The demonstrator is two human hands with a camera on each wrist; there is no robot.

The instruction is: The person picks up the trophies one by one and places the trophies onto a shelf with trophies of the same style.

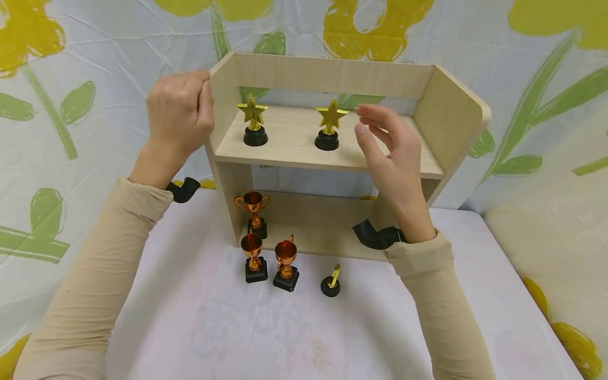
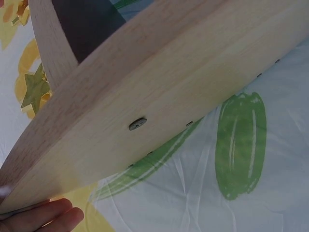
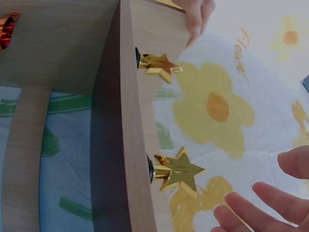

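Observation:
My left hand grips the upper front edge of the left side panel of a light wooden two-tier shelf. In the left wrist view its fingertips lie against the panel's outer face. My right hand is raised over the right part of the upper board, fingers loosely bent and holding nothing. Just left of its fingertips stands a gold star trophy on a round black base. A second gold star trophy stands upright further left. Both stars also show in the right wrist view, apart from the right hand.
One bronze cup trophy stands at the lower tier's left. Two more, a left cup and a right cup, stand on the white-covered table before it. Right of them is another small gold trophy, edge-on. Flower-print cloth hangs behind.

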